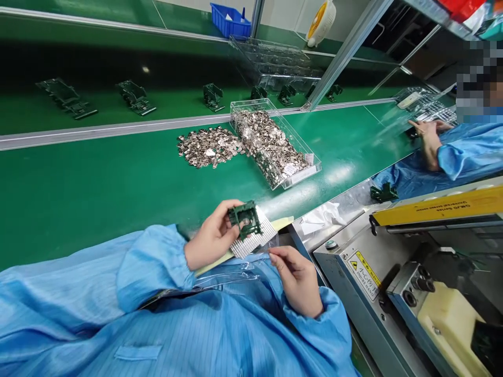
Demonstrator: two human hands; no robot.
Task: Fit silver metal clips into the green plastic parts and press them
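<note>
Fingers of my left hand (214, 233) are wrapped round a dark green plastic part (245, 220), held above a white ribbed sheet (255, 235). My right hand (296, 277) is pinched at thumb and forefinger, at the right edge of a clear plastic film (251, 269); whatever sits between the fingertips is too small to name. Beyond the hands, a loose pile of small silvery metal pieces (208, 146) lies on the green bench, beside a clear tray (302, 177) full of similar pieces.
Green parts (135, 97) stand in a row on the strip behind the metal rail (157, 119). At the right is a machine (353, 277) with a yellow bar (440, 207). A crumpled white tissue (322, 217) lies near it. Another person's hands (430, 139) work at the far right.
</note>
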